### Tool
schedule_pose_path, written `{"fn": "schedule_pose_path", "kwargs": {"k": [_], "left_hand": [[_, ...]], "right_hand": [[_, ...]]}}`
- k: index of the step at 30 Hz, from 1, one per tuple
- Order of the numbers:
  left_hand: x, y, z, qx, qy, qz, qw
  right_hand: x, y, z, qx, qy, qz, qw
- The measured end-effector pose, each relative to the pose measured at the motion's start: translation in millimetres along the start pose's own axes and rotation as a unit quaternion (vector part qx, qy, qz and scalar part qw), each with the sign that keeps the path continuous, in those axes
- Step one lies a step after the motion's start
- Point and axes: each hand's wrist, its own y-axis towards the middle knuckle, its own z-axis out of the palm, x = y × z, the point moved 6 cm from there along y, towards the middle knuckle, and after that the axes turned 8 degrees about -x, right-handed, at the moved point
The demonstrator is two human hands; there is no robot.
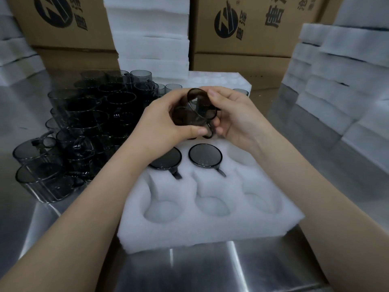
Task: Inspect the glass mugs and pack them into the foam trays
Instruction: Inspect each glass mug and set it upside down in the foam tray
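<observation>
Held glass mugs: left hand and right hand cover them, count unclear.
Left packed mug: rim partly under left wrist.
Foam tray: far row behind the hands.
Cardboard boxes: print cut off at top.

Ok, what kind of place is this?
Probably a packing station in a glassware factory or warehouse: a steel table crowded with smoky glass mugs, a partly filled foam tray, and printed cardboard cartons and stacked foam behind.

Bare forearms reaching forward and converging, left grip and right grip raised, fingers curled round dark glassware
</observation>
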Motion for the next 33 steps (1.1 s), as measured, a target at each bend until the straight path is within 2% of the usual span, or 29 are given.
{"fn": "schedule_pose_path", "kwargs": {"k": [3,6,9,12,16,20,23,27,30,33], "left_hand": [[3,1,-5,-0.034,-0.033,-0.023,0.999],[7,2,-11,-0.082,-0.067,-0.051,0.993],[10,1,-14,-0.106,-0.057,-0.051,0.991],[10,1,-14,-0.096,-0.025,-0.041,0.994],[10,0,-13,-0.087,-0.03,-0.037,0.995],[14,1,-12,-0.087,-0.047,-0.051,0.994],[15,1,-11,-0.084,-0.066,-0.063,0.992],[18,2,-12,-0.087,-0.043,-0.105,0.99],[18,1,-12,-0.084,-0.016,-0.122,0.989],[17,0,-10,-0.072,-0.007,-0.129,0.989]], "right_hand": [[0,0,3,0.041,0.06,-0.001,0.997],[2,0,0,0.025,0.055,-0.027,0.998],[-1,-1,0,0.012,-0.065,-0.043,0.997],[-4,-3,7,0.036,-0.185,-0.074,0.979],[-3,-3,6,0.045,-0.175,-0.084,0.98],[-5,0,3,0.048,-0.11,-0.065,0.991],[-5,-1,6,0.092,-0.045,-0.052,0.993],[1,-5,10,0.122,0.012,-0.082,0.989],[6,-6,8,0.106,-0.035,-0.123,0.986],[11,-7,3,0.056,-0.111,-0.169,0.978]]}}
